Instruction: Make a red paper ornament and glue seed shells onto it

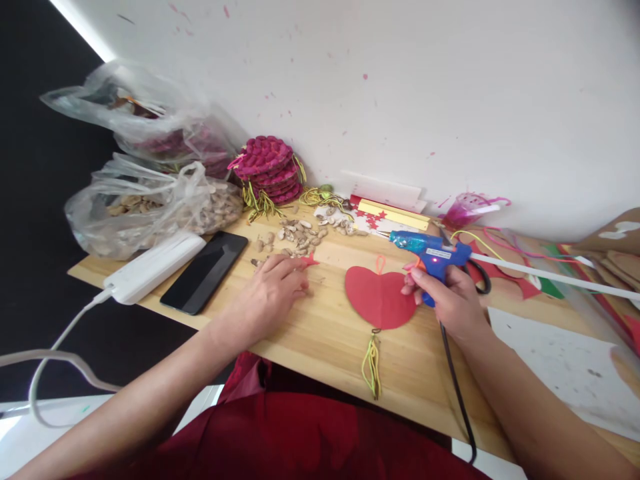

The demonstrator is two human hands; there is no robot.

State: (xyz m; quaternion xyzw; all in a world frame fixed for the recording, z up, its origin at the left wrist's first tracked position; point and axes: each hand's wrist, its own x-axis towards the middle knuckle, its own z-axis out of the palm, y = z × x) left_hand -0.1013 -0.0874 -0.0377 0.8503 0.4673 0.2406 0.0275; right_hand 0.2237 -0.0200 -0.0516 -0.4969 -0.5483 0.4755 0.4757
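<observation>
Dangling tassel (371, 365), heart (379, 297), phone (205, 271)

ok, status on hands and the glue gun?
Right hand grips glue gun, nozzle above red heart. Left hand flat on table, fingertips at shells. Nothing between gun and heart.

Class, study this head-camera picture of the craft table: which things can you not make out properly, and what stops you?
Head view only:
- Left hand: its fingertips cover a small red piece; shape unclear.
- Glue gun: right hand hides the grip and trigger.
- Scissors: mostly behind the gun and hand.
- Bags: crumpled plastic blurs the contents.
- Gun cord: leaves the table edge, end unseen.
- Paper shapes: cut off by the right edge.
</observation>
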